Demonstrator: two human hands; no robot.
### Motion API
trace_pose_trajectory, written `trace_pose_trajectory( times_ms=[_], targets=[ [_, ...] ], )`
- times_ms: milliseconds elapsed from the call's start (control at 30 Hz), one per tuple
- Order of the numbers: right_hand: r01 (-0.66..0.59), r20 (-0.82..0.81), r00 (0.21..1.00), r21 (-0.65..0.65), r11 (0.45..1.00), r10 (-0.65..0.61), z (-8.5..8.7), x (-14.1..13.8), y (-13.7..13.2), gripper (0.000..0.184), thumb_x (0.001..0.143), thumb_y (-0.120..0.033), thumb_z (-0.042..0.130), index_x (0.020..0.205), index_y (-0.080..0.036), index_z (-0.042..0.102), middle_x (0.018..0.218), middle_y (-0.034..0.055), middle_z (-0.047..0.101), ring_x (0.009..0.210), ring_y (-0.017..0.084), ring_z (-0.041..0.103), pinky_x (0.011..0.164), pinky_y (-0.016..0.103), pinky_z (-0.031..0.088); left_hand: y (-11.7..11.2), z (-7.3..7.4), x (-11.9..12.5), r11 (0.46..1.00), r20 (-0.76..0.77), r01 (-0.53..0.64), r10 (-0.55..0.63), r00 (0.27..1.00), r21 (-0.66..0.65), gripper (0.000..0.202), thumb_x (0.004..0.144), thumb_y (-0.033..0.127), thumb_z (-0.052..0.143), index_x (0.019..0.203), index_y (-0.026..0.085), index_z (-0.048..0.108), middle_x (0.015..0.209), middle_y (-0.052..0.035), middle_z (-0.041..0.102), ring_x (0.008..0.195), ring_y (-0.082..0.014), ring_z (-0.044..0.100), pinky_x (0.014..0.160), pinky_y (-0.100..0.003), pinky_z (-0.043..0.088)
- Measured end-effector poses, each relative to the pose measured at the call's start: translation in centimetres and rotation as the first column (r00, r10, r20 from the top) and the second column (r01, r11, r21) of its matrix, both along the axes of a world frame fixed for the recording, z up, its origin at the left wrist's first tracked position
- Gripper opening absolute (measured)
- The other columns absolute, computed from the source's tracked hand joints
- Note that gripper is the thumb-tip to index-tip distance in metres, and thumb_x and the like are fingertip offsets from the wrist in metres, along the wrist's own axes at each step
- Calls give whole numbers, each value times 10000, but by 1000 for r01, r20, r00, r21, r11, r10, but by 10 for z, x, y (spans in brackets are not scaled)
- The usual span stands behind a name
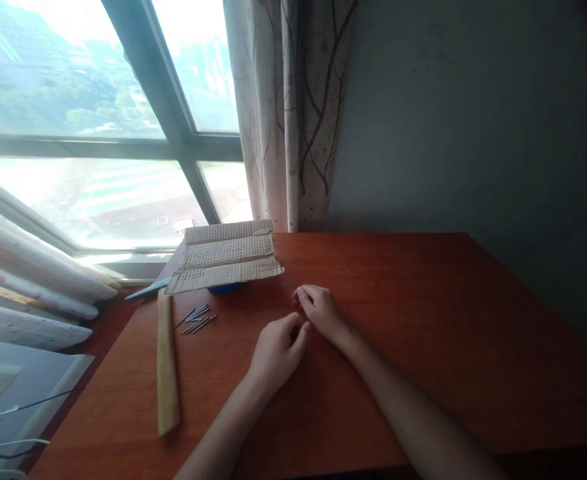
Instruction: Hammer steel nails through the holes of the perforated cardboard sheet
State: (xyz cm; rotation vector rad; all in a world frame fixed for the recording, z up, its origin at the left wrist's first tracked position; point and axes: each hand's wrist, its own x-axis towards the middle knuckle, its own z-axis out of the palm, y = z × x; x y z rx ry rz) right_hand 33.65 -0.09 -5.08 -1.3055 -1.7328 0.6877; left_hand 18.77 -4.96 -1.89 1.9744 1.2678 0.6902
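Grip of the left hand [278, 351], lower centre of the frame: fingers loosely curled, thumb near forefinger. Grip of the right hand [320, 309], just above and to the right: curled too. Impossible to tell whether wrapped around anything small. Left of centre, loose on the worktop [423, 320]: metal nails [201, 325]. Further left, out of hand: a wooden-handled tool [167, 367], upper end partly hidden. Above the nails: perforated cardboard [228, 252], seemingly propped over something blue [225, 289]. Judging by this layout, set out only; handling of nails and tool apparently all left.
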Motion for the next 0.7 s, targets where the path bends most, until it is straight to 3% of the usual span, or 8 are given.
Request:
trace_pose_trajectory(
  times_ms=[100,200,267,333,467,600,700],
  targets=[
    [-12,39,999,12,1000,12,-2,-2,-1,302,992,-235,430,762,-203,623,790,43,711,754,166,649,742,271,450,-23,12,-31,994,-162,13,5,987,106,337,969,369,450,680,199,418,631,20,511,575,-122,466,582,-249,312],
    [-23,79,997,18,1000,21,-3,-4,-2,277,982,-222,464,758,-206,627,818,44,716,791,172,654,765,275,447,-31,27,-75,971,-226,-147,189,956,189,361,969,431,430,688,205,453,612,22,496,564,-129,484,581,-252,336],
    [-26,102,994,20,999,24,-3,-4,-2,270,980,-217,474,759,-206,627,824,46,714,803,176,653,770,279,443,-26,35,-110,915,-295,-331,389,873,229,315,941,479,449,794,218,546,646,15,551,594,-156,537,596,-269,364],
    [-29,121,992,22,999,26,-4,-5,-2,269,983,-217,474,762,-206,628,823,47,711,803,178,651,766,280,440,-16,42,-143,832,-428,-489,555,714,263,293,912,495,454,903,230,578,765,-21,643,704,-214,630,621,-302,392],
    [-35,150,988,26,999,31,-5,-5,-1,267,987,-216,477,767,-206,627,834,45,713,807,175,652,766,276,439,1,44,-182,780,-657,-601,547,519,174,426,869,608,450,1015,218,542,1046,-145,711,911,-372,696,670,-412,465],
    [-36,172,985,27,999,31,-4,-5,-1,258,987,-221,482,777,-204,630,833,46,708,807,178,651,761,277,439,2,36,-186,794,-746,-604,445,496,72,545,833,710,441,1020,209,547,955,-203,726,837,-445,702,640,-484,480],
    [-38,181,983,27,999,33,-3,-4,-2,251,989,-225,482,791,-206,635,840,43,708,804,175,649,763,275,441,3,27,-188,768,-724,-632,494,481,104,571,803,695,482,1069,194,546,881,-207,717,795,-458,696,628,-501,481]
  ],
)
